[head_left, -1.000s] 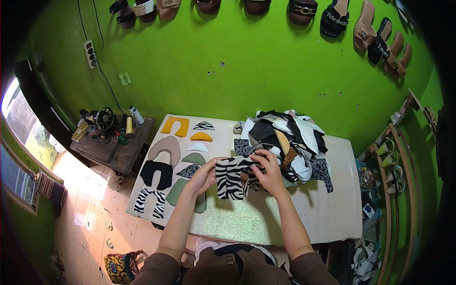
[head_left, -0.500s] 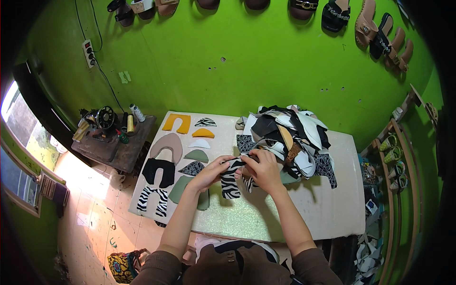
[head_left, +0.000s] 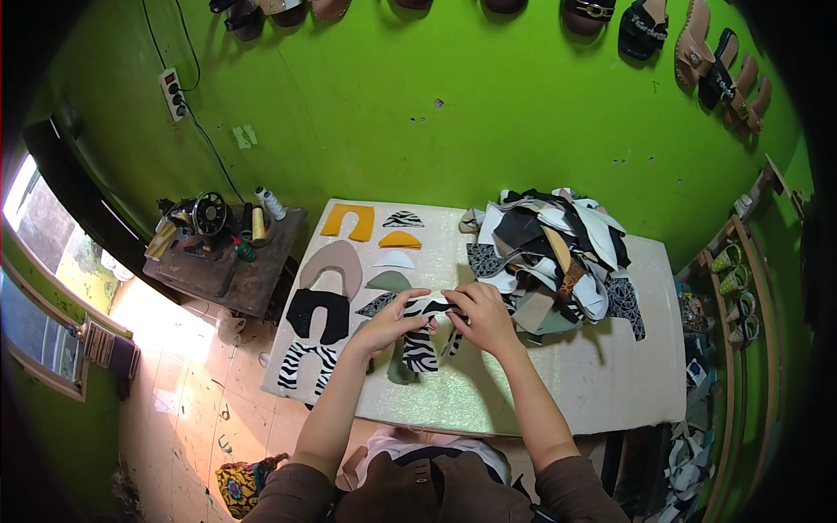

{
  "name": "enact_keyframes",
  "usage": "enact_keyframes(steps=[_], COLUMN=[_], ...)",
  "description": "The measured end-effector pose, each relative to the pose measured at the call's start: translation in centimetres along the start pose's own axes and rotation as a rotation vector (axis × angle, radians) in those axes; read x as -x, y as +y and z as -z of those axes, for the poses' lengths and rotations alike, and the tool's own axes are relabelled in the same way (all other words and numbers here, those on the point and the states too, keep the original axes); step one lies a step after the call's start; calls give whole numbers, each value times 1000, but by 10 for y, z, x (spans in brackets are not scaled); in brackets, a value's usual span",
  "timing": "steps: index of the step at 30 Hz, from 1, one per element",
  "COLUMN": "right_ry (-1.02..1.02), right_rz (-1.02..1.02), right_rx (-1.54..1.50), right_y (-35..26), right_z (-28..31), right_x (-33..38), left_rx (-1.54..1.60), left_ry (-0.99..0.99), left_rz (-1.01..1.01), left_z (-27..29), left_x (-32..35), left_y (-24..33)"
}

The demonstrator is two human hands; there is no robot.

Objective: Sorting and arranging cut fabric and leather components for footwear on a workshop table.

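Both hands meet mid-desk on a zebra-print cut piece [head_left: 425, 336]: left hand [head_left: 390, 321] w/ fingers closed on its left edge, right hand [head_left: 482, 315] pinching its top right, the piece lying on the desk [head_left: 558, 383] just below the fingers. Looks like a sorting step. Next move likely needs a clean lift toward the laid-out shapes [head_left: 349, 270] left of the hands, clear of the scrap pile [head_left: 554, 253] just right.

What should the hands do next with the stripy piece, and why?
Probably lay the zebra piece flat on the table beside the sorted shapes: both the left hand and right hand hold it, and a matching zebra shape already lies there.
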State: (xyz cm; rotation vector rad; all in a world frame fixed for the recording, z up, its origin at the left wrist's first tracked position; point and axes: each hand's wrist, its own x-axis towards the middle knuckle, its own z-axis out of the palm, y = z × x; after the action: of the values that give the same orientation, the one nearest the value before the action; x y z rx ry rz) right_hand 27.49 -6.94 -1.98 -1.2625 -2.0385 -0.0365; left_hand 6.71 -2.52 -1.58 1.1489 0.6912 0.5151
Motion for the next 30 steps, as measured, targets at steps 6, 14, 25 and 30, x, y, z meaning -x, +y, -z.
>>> enact_keyframes(steps=[6,14,25,30], right_ry=[-52,-363,-106,-157], right_rz=[-8,-328,-560,-606], right_rx=[-78,-265,-449,-469], right_y=[-37,-92,-121,-133], right_z=[-38,-96,-193,-218], right_x=[-19,-28,-17,-11], left_rx=[65,-61,25,82], left_ry=[129,214,224,258], left_rz=[-72,-38,45,94], left_z=[38,102,176,194], left_x=[34,80,108,121], left_y=[-9,-27,-58,-66])
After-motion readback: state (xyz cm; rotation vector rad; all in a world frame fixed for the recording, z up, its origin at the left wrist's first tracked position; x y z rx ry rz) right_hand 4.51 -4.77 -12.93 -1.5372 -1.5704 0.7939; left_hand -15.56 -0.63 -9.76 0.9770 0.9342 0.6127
